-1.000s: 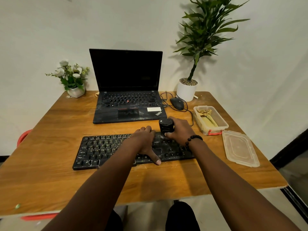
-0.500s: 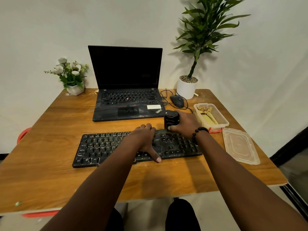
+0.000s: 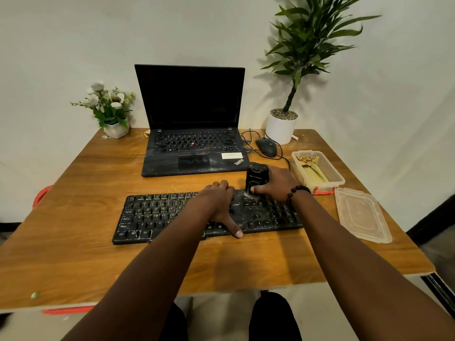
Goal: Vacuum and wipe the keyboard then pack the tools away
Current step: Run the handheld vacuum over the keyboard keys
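A black keyboard [image 3: 157,215] lies across the middle of the wooden table [image 3: 73,254], with pale dust on its keys. My left hand [image 3: 219,203] rests flat on the keyboard's middle, fingers spread, thumb at the front edge. My right hand [image 3: 277,183] grips a small black cylindrical vacuum [image 3: 256,177], upright at the keyboard's upper right edge. To the right stands a clear plastic box [image 3: 337,178] holding a folded yellow-green cloth [image 3: 312,168]; its lid [image 3: 362,217] lies beside it.
An open black laptop [image 3: 192,143] sits behind the keyboard. A black mouse [image 3: 267,146] with its cable lies by a white potted plant [image 3: 282,125]. A small flower pot [image 3: 115,129] stands at the back left. A red chair edge [image 3: 40,195] shows at left.
My right hand has slid the vacuum from the keyboard's upper middle toward its upper right edge. The left hand has stayed on the keys. The camera view shifted slightly.
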